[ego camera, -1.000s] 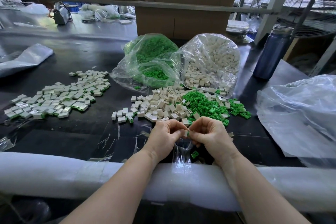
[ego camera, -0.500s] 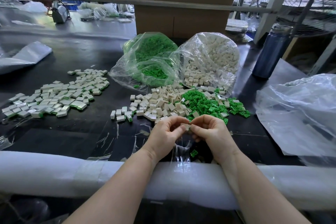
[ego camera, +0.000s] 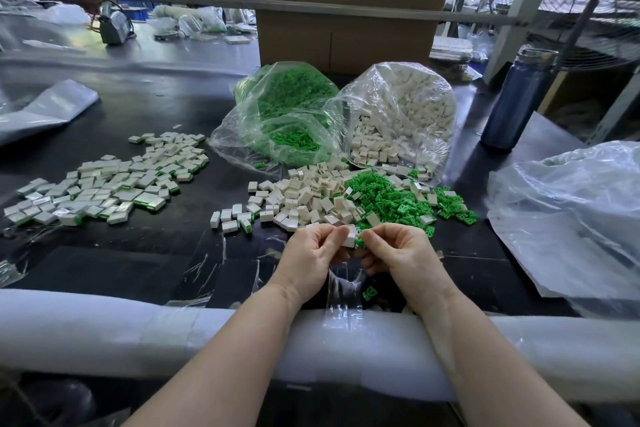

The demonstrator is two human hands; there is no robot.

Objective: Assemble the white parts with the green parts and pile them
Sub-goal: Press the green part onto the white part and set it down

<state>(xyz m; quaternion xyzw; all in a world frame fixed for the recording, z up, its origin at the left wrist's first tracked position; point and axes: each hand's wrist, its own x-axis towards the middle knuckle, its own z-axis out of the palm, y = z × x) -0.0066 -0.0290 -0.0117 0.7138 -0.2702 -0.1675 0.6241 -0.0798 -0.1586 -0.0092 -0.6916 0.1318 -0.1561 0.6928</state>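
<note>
Near the padded table edge [ego camera: 104,329], centre of the scene, both hands meet over the black tabletop [ego camera: 145,263]. Step in hand, by the look of it — mating one pair: the left hand [ego camera: 311,256] pinches a white part [ego camera: 349,238] between thumb and fingertips, the right hand [ego camera: 398,253] pinches a green part [ego camera: 360,242] right against it. The two parts touch; whether the green one is seated or only lined up cannot be told. Fingers on both hands are curled in tight around the pieces, none spread, remaining fingers tucked under.

Next move likely calls for pressing the green part home into the white shell, then carrying the finished piece left to the pile of assembled pieces [ego camera: 104,184], which lies far left of the hands and well apart from them.

Supply sits just beyond the hands: loose white parts [ego camera: 304,194] on the left, loose green parts [ego camera: 391,198] on the right, the two heaps touching. Farther back are the bag of green parts [ego camera: 287,114] and the bag of white parts [ego camera: 401,114], side by side. One stray green piece [ego camera: 369,293] lies near the table edge, below the right hand.

Plenty unassembled — task looks far from done.
</note>
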